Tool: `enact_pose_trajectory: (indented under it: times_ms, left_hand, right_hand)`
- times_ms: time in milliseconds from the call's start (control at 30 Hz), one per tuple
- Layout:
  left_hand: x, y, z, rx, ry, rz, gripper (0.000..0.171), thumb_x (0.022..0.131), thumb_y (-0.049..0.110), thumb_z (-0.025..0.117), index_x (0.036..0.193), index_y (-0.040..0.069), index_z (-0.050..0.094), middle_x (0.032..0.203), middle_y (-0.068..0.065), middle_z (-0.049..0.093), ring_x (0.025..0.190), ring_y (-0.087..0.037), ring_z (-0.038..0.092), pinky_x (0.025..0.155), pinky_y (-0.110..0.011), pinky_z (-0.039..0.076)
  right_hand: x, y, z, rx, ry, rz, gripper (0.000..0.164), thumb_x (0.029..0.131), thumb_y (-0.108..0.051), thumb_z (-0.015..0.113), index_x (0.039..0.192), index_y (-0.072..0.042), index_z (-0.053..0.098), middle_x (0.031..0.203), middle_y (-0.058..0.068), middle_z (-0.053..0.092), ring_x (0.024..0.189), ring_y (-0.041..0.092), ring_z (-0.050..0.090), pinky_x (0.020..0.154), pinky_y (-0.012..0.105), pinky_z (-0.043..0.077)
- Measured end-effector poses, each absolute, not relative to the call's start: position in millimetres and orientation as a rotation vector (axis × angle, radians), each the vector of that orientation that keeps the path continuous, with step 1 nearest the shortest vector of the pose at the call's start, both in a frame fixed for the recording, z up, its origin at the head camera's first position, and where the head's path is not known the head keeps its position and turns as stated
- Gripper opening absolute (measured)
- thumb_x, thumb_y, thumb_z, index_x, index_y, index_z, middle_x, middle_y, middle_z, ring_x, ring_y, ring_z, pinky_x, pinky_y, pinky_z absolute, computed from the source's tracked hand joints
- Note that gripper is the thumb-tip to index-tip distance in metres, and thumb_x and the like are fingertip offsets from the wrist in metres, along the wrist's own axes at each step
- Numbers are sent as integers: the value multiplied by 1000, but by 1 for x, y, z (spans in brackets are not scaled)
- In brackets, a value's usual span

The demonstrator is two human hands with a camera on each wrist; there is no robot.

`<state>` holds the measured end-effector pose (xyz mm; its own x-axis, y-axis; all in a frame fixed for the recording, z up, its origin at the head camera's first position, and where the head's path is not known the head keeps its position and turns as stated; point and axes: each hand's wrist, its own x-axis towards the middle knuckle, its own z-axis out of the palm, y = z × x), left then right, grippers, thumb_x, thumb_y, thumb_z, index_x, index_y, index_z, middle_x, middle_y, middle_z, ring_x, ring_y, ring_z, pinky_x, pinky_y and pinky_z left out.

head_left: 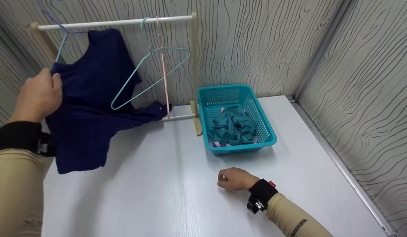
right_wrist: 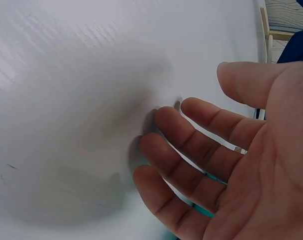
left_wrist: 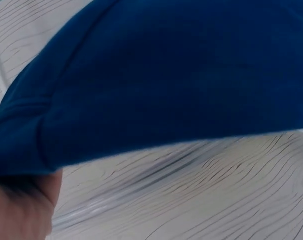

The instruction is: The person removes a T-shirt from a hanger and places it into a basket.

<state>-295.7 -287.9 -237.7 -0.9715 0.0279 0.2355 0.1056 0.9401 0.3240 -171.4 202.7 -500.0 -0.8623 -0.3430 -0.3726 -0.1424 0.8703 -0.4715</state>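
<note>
Shirt (head_left: pixel 91 79), neckline (head_left: pixel 79 62) facing upper left, slants lengthwise down rightward, left grip (head_left: pixel 40 93) holding it, right grip (head_left: pixel 235 179) loose.

rack (head_left: pixel 195 65) on surface (head_left: pixel 157 187), back-left, wall (head_left: pixel 243 42) behind it. garment (head_left: pixel 86 98) at rack's left, hanger (head_left: pixel 61 46) at its neck, by the left end of the top bar (head_left: pixel 114 23); can't tell if hook is over the bar. left of the hands (head_left: pixel 40 93) on garment's left edge. two bare hangers on the bar, right of garment: one (head_left: pixel 131 80), then another (head_left: pixel 164 69) nearer the right post. basket (head_left: pixel 243 147) just right of that post, crumpled cloth (head_left: pixel 233 126) inside. other hand (head_left: pixel 236 179) in front of basket
</note>
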Motion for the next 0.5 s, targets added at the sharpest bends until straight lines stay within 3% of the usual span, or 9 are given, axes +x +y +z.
enact_pose_trajectory:
  times_ms: [100,267,367,500]
  left_hand:
    - [-297,-308,-229,-35,-2880,-446,56,103,40,13,110,-9,41,101,-36,47,89,-53,48,70,-57,36]
    - [-287,-329,-223,-32,-2837,-411,54,103,37,17,114,-9,43,101,-35,48,85,-51,49,70,-56,35]
    - [-276,-334,-232,-37,-2835,-417,53,103,35,17,114,-10,43,103,-36,48,88,-53,48,72,-58,35]
    - [-262,-347,-258,-23,-2882,-419,50,104,35,17,108,-8,41,94,-31,47,80,-46,49,67,-53,36]
  right_hand:
    - [-172,202,-501,-347,2574,-597,11,92,-31,62,95,-20,65,81,-4,59,79,16,51,75,37,45]
    - [-173,200,-502,-342,2568,-593,12,92,-31,62,96,-20,65,82,-4,59,81,16,51,77,38,46]
    - [-173,199,-502,-358,2570,-598,12,93,-30,62,96,-19,65,82,-3,59,81,16,51,77,38,45]
    - [-172,195,-502,-396,2556,-612,13,93,-30,62,97,-19,65,83,-4,59,81,16,51,77,38,45]
